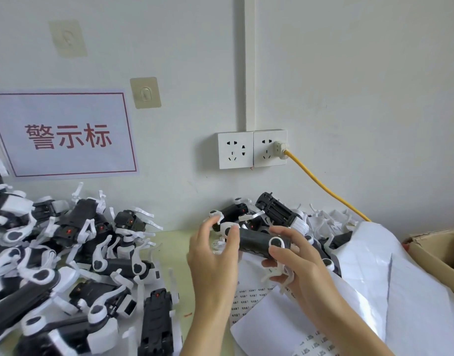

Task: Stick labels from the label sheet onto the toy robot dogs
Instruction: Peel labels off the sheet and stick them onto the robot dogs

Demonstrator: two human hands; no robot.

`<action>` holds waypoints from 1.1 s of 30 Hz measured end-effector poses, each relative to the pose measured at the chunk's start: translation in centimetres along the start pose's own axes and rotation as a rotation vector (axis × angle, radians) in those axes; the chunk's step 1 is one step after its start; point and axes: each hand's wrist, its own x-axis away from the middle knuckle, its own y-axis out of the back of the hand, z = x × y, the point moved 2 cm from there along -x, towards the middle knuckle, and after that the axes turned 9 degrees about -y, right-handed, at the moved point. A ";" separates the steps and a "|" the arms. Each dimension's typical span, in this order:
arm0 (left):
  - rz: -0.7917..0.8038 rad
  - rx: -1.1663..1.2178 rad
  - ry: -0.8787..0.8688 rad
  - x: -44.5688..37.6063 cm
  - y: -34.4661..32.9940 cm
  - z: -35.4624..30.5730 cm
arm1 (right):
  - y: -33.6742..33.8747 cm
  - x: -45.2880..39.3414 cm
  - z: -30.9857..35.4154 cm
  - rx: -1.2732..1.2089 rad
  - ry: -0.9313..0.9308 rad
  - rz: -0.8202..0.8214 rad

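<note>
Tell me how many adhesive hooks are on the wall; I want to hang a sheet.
2: one adhesive hook at upper left above the red-lettered sign, the other just right of the sign's top corner. Others may lie outside the view.

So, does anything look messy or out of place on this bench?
Nothing looks damaged. The toy dogs lie tumbled in a loose heap on the left, and the label sheets sit partly buried under loose white paper.

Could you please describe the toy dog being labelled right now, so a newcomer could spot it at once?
Look below the wall sockets, between the two heaps. The toy dog is the only one lifted off the table, held by the left hand and right hand.
</note>
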 end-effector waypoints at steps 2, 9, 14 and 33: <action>0.107 0.140 0.175 -0.2 -0.1 0.7 | 0.3 0.1 0.1 0.004 0.027 0.026; 0.069 0.308 0.233 -0.4 -0.1 1.7 | 0.7 0.8 0.7 0.197 0.121 0.086; -0.119 0.266 0.213 -1.1 0.7 2.5 | 3.1 0.4 2.3 0.229 0.201 -0.227; -0.124 -0.063 0.165 -0.7 1.5 4.3 | 6.3 0.4 1.9 1.120 0.075 -0.329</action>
